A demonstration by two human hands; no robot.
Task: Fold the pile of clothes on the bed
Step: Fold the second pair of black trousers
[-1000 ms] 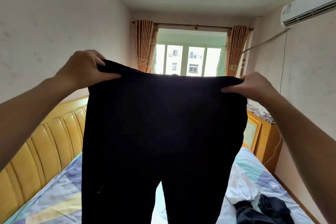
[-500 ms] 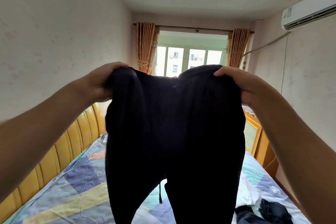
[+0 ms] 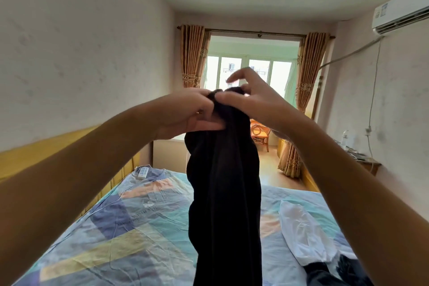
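Note:
Black trousers (image 3: 224, 193) hang in front of me, folded lengthwise so both legs lie together. Their waistband is bunched at the top between my hands. My left hand (image 3: 185, 114) grips the waistband from the left. My right hand (image 3: 250, 97) pinches the same bunched top with thumb and a finger, its other fingers lifted. Below, on the bed (image 3: 130, 227) with its patterned sheet, a white garment (image 3: 301, 237) lies at the right. A dark garment (image 3: 334, 274) lies at the bottom right corner.
A yellow padded headboard (image 3: 27, 158) runs along the left wall. A white remote (image 3: 142, 173) with a cord lies near the bed's far left. A wooden side table (image 3: 362, 160) stands against the right wall, and a wicker chair (image 3: 260, 136) sits by the curtained window.
My hands have come together from a wide spread, bringing the two waistband corners into one bunch. The trousers now hang narrow, and my view has tipped down over the bed.

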